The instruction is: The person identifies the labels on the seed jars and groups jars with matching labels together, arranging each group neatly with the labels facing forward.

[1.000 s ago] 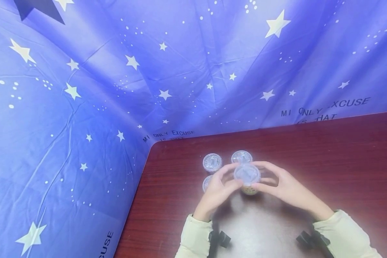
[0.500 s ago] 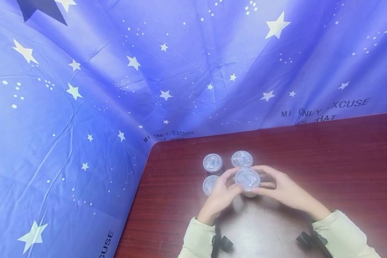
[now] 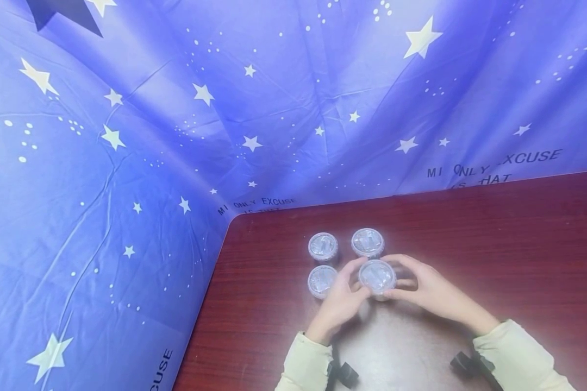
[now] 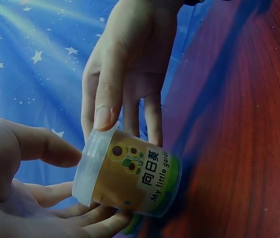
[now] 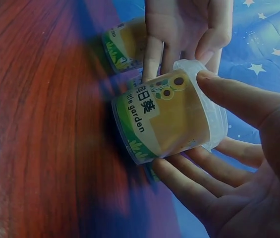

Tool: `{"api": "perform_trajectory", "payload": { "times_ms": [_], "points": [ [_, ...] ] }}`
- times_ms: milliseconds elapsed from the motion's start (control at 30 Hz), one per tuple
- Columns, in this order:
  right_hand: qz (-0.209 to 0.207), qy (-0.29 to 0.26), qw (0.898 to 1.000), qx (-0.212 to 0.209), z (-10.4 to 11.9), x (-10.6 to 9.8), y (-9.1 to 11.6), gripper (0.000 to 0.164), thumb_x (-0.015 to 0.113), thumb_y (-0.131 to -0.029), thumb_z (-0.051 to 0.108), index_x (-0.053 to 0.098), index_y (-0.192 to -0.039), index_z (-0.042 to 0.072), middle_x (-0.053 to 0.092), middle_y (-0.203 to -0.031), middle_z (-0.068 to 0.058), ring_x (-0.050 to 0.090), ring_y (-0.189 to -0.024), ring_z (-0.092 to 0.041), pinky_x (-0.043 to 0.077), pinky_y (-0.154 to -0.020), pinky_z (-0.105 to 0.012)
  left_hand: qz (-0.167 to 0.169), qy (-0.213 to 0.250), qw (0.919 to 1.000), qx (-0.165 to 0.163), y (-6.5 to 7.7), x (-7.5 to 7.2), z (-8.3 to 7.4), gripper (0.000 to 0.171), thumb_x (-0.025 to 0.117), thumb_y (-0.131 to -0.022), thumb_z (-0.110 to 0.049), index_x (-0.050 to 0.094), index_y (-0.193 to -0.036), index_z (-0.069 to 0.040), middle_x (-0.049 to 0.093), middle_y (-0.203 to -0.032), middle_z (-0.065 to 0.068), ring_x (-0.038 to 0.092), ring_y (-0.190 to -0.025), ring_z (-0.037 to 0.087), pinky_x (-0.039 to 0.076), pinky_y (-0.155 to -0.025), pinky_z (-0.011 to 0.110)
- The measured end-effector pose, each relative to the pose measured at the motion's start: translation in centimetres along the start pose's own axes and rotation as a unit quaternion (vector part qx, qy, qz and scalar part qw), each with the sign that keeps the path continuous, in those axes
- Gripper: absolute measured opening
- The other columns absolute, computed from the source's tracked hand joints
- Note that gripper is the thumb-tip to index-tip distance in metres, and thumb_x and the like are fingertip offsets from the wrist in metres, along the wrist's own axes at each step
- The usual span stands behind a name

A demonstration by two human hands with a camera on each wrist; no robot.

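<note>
A lidded plastic cup with a sunflower label reading "My little garden" stands between my two hands. My left hand grips it from the left, thumb at the lid rim and other fingers around the far side. From the right my right hand holds the same cup, its thumb also at the rim. In the left wrist view the clear lid sits on the cup's mouth, and the cup's base is close over the table. The right wrist view shows the yellowish contents through the wall.
Similar lidded cups stand close by: one behind the held cup, one at the back left and one at the left, partly behind my left hand. They are on a dark red wooden table, with a blue star-printed curtain behind.
The held cup's lid has come down and slightly toward me; the yellowish side seen under it a second ago is now mostly hidden. My left hand has shifted slightly right, uncovering the left cup.
</note>
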State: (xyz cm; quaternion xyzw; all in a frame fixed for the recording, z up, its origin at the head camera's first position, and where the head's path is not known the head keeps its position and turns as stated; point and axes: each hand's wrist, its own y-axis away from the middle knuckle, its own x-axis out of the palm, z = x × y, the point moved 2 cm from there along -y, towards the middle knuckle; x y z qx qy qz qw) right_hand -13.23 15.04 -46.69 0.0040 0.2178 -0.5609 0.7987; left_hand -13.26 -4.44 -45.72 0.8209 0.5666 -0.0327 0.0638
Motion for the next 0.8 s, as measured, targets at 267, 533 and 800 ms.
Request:
{"api": "perform_trajectory", "payload": {
  "times_ms": [267, 533, 800],
  "points": [
    [-0.002, 0.012, 1.000, 0.004, -0.14, -0.04, 0.23, 0.063, 0.081, -0.081, 0.020, 0.051, -0.134, 0.003, 0.063, -0.125, -0.013, 0.067, -0.109, -0.017, 0.058, -0.088, -0.027, -0.010, -0.023, 0.9997, -0.004, -0.03, 0.54, 0.35, 0.061, 0.057, -0.086, 0.003, 0.045, -0.145, -0.008, 0.054, -0.142, 0.012, 0.055, -0.129, 0.025, 0.045, -0.109, 0.032],
    [-0.004, 0.026, 1.000, -0.008, 0.39, -0.04, 0.46, 0.060, 0.081, -0.082, 0.019, 0.052, -0.133, 0.002, 0.062, -0.124, -0.016, 0.067, -0.106, -0.031, 0.059, -0.086, -0.034, -0.018, -0.054, 0.9984, 0.001, -0.12, 0.74, 0.62, 0.060, 0.058, -0.087, 0.000, 0.046, -0.145, -0.010, 0.052, -0.145, 0.009, 0.051, -0.133, 0.026, 0.041, -0.113, 0.039],
    [-0.023, 0.092, 0.995, -0.011, 0.82, -0.26, 0.68, 0.062, 0.080, -0.083, 0.026, 0.053, -0.134, 0.005, 0.062, -0.126, -0.010, 0.066, -0.108, -0.030, 0.058, -0.087, -0.046, -0.034, -0.111, 0.9932, 0.008, 0.14, 0.63, 0.14, 0.058, 0.058, -0.088, -0.004, 0.047, -0.145, -0.013, 0.050, -0.147, 0.007, 0.048, -0.135, 0.026, 0.040, -0.113, 0.043]
  ]
}}
